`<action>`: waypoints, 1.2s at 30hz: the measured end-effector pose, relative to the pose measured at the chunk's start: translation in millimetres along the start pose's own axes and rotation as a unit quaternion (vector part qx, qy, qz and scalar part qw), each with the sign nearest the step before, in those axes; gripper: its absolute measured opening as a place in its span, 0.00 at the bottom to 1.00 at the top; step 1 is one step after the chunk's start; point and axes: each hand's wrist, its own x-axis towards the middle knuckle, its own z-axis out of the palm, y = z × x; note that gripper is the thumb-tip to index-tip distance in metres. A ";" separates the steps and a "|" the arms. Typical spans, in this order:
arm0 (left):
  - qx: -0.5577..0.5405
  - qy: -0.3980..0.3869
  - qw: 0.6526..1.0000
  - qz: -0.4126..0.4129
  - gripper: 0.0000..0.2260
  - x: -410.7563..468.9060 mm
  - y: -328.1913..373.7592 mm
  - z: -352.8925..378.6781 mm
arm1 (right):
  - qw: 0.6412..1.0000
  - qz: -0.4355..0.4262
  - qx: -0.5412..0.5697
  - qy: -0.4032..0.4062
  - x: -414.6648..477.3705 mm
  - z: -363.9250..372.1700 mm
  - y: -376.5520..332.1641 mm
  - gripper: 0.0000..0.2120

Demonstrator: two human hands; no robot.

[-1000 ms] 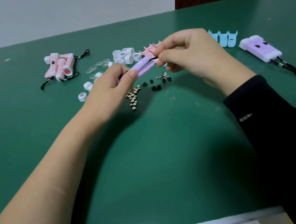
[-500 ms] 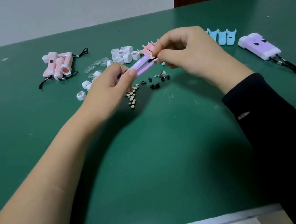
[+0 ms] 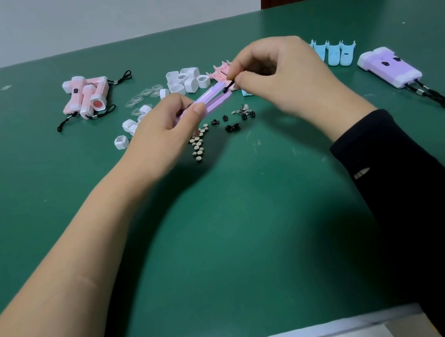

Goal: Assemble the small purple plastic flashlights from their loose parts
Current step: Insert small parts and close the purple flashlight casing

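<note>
My left hand (image 3: 167,124) grips two purple flashlight shell halves (image 3: 214,99), held together at the near end and spread apart at the far end, above the table. My right hand (image 3: 279,72) pinches a thin black lanyard cord (image 3: 229,87) at the open end of the shells. Two finished purple flashlights (image 3: 390,69) with black cords lie at the right. On the table under my hands lie small round button batteries (image 3: 198,143), small black parts (image 3: 233,125) and metal contacts (image 3: 241,110).
Finished pink flashlights (image 3: 87,96) lie at the back left. White caps (image 3: 187,80), clear lenses (image 3: 143,96), pink shells (image 3: 219,72) and blue shells (image 3: 334,53) lie along the back. The green table (image 3: 227,240) ends at a grey front edge.
Both hands stay in nearly the same place. My right hand's fingers have shifted slightly with the cord at the shells' open end.
</note>
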 end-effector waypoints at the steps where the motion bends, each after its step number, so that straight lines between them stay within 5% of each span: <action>1: 0.000 0.001 1.000 0.000 0.15 0.0 -0.1 -0.1 | 1.000 -0.001 -0.003 -0.002 -0.1 0.1 -0.1 0.08; 16: 0.022 0.000 0.998 0.057 0.10 -4.3 3.8 -1.4 | 0.999 -0.001 -0.047 -0.025 -1.2 0.4 1.2 0.10; 36: -0.002 -0.008 1.000 -0.029 0.08 -1.4 12.1 -3.4 | 0.989 0.092 -0.042 -0.111 -1.1 6.4 3.3 0.08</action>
